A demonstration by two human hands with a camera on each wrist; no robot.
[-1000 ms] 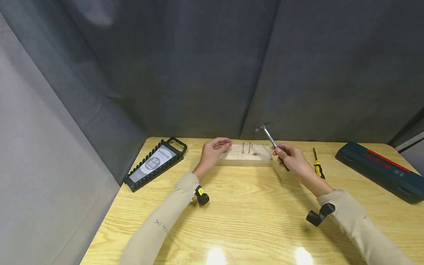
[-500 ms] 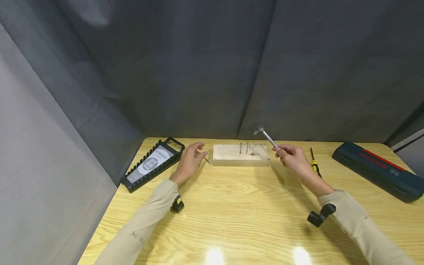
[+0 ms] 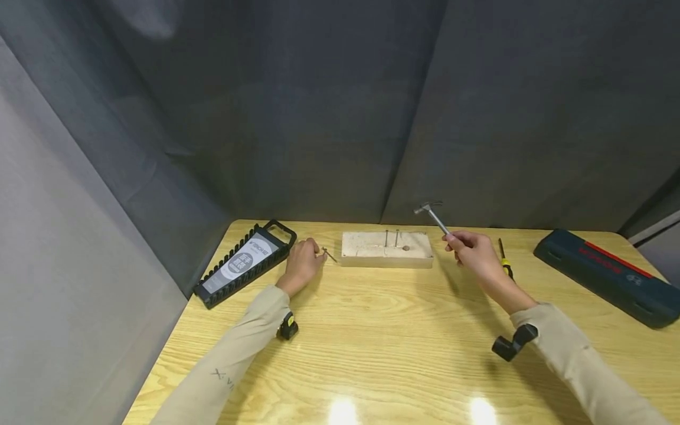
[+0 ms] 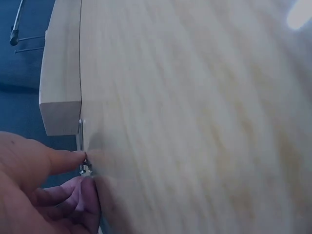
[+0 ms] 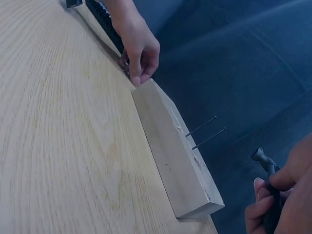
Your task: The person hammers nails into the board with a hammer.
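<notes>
My left hand [image 3: 304, 264] is low over the table beside the left end of a wooden block [image 3: 386, 261]. Its curled thumb and fingers pinch at the head end of a nail [image 4: 81, 134] lying on the tabletop; more than one nail head seems to show between the fingertips. Two nails [image 5: 208, 138] stand upright in the block, next to a dark knot. Off to the block's right, my right hand [image 3: 475, 255] grips a small claw hammer [image 3: 437, 219] by its handle, the metal head raised above the table. In the right wrist view the fingers wrap the dark handle.
A black wrench rack [image 3: 244, 265] with a printed label lies left of my left hand. Behind my right forearm is a yellow-and-black screwdriver [image 3: 506, 265]. A dark blue case [image 3: 608, 277] with a red stripe lies at the right. A grey curtain [image 3: 319, 118] hangs behind the table.
My left hand has left the block, moved left and lowered to the nail on the table, its fingers closing there. The right hand keeps the hammer raised, with only a slight shift.
</notes>
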